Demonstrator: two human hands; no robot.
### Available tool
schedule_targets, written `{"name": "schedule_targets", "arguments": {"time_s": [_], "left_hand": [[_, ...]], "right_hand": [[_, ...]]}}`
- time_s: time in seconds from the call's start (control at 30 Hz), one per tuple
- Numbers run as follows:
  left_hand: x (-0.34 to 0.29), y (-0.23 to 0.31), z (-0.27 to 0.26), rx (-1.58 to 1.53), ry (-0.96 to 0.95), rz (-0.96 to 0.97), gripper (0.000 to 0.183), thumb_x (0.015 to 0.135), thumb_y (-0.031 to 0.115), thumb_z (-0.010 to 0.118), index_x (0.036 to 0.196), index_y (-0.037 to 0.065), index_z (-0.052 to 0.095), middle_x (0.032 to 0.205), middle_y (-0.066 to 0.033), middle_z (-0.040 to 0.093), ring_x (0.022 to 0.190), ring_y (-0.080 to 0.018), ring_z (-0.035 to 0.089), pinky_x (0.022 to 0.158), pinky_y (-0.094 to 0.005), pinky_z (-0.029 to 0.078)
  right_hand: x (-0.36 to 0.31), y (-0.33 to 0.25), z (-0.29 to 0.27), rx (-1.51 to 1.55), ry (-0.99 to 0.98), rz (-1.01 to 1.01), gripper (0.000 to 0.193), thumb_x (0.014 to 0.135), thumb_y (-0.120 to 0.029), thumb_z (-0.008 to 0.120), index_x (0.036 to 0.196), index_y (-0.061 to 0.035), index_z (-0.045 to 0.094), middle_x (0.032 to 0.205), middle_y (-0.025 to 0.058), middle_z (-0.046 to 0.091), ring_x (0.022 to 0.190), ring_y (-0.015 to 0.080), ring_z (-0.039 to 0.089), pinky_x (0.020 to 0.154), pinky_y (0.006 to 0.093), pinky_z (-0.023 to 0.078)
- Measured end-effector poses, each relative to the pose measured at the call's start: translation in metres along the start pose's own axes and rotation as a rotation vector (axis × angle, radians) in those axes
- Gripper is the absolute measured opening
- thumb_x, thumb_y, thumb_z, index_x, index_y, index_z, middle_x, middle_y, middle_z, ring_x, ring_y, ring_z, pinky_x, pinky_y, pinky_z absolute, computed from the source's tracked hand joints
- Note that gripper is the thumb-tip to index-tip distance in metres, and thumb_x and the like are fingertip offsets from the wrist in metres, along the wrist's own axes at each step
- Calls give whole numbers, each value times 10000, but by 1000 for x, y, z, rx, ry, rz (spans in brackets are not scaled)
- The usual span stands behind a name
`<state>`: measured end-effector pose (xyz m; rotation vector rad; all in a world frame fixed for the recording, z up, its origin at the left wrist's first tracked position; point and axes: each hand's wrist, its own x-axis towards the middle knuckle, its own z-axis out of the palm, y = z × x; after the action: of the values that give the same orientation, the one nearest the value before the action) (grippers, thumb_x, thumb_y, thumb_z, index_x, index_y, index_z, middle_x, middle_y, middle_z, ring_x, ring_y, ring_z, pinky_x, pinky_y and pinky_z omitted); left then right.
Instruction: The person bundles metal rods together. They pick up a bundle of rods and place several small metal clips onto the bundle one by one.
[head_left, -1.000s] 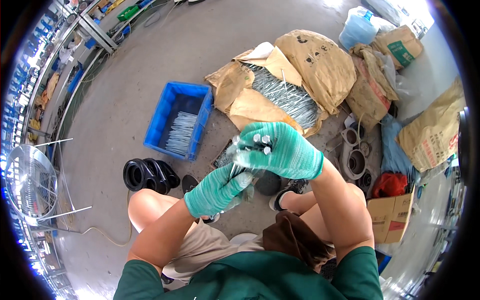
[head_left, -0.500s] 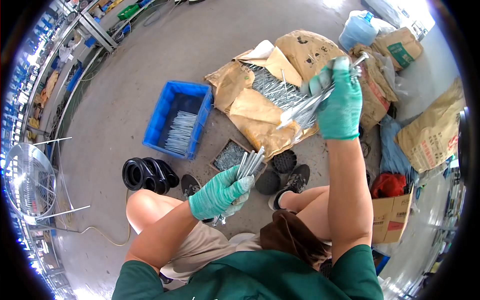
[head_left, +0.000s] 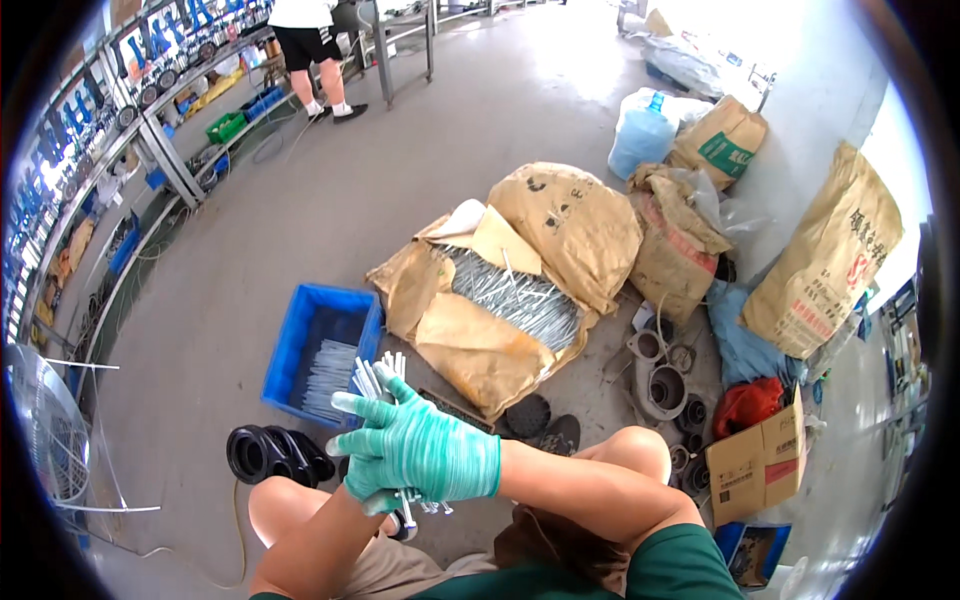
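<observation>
My two hands, in green knit gloves, meet in front of my knees around a bundle of long bolts [head_left: 366, 378]. Shanks stick out above the gloves and heads show below. My right hand [head_left: 430, 450] lies across the bundle, its fingers over the bolts. Behind and beneath it, my left hand [head_left: 368, 496] is mostly hidden, closed about the same bolts. Just past the hands stands a blue bin [head_left: 277, 368] with a row of similar bolts [head_left: 330, 376] inside. To its right lies a torn-open brown paper sack [head_left: 478, 345] full of loose bolts [head_left: 520, 300].
Black rings [head_left: 255, 455] lie left of my knee, near a wire fan [head_left: 45, 430]. On the right are a cast metal housing [head_left: 655, 380], a cardboard box [head_left: 755, 465], several sacks [head_left: 680, 245] and a blue water jug [head_left: 643, 135]. Another person [head_left: 305, 45] stands far off beside shelving.
My right hand has come from above the sack, down and left with its bolts, to my left hand. The view has tilted up, bringing the other person into sight.
</observation>
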<state>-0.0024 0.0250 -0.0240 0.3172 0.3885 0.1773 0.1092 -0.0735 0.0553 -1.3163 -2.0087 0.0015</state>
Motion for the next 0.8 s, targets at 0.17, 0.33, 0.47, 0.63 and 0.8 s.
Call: {"name": "schedule_targets", "arguments": {"time_s": [0.17, 0.33, 0.47, 0.63, 0.8], "left_hand": [[10, 12, -5, 19, -81, 287, 611, 995, 365, 519, 1518, 129, 309, 1507, -135, 394, 1396, -220, 363, 1155, -357, 297], [-2, 28, 31, 287, 38, 192, 244, 959, 396, 591, 958, 152, 604, 744, -27, 591, 619, -176, 624, 483, -281, 521], [-21, 22, 42, 465, -226, -84, 307, 921, 377, 668, 1008, 102, 563, 664, -49, 573, 490, -170, 569, 438, -290, 497], [-21, 10, 38, 789, -213, -279, 244, 913, 251, 673, 1070, 112, 548, 721, -67, 598, 485, -170, 546, 439, -276, 451], [-14, 2, 34, 922, -297, 4, 638, 894, 602, 554, 1235, 64, 533, 1050, -103, 624, 886, -199, 603, 758, -311, 508]], "right_hand": [[-4, -9, -12, 8, -113, 165, 520, 775, -338, 723, 1227, -106, 615, 1388, 72, 506, 1418, 354, 343, 1122, 667, 213], [-21, -4, -17, 978, 325, 559, 691, 869, -272, 753, 1414, -12, 416, 1367, 145, 511, 1292, 235, 480, 1060, 358, 413], [-28, 22, -13, 1103, 63, 894, 595, 932, -425, 662, 1307, 21, 544, 1155, 104, 638, 1070, 158, 576, 949, 318, 480], [-31, 11, -3, 1345, 115, 849, 406, 958, -391, 624, 1083, -10, 683, 1016, 95, 682, 981, 168, 622, 882, 334, 508], [-24, 7, -9, 1356, 464, 895, 224, 988, -246, 594, 1010, -24, 623, 867, 75, 665, 977, 190, 644, 873, 394, 516]]}}
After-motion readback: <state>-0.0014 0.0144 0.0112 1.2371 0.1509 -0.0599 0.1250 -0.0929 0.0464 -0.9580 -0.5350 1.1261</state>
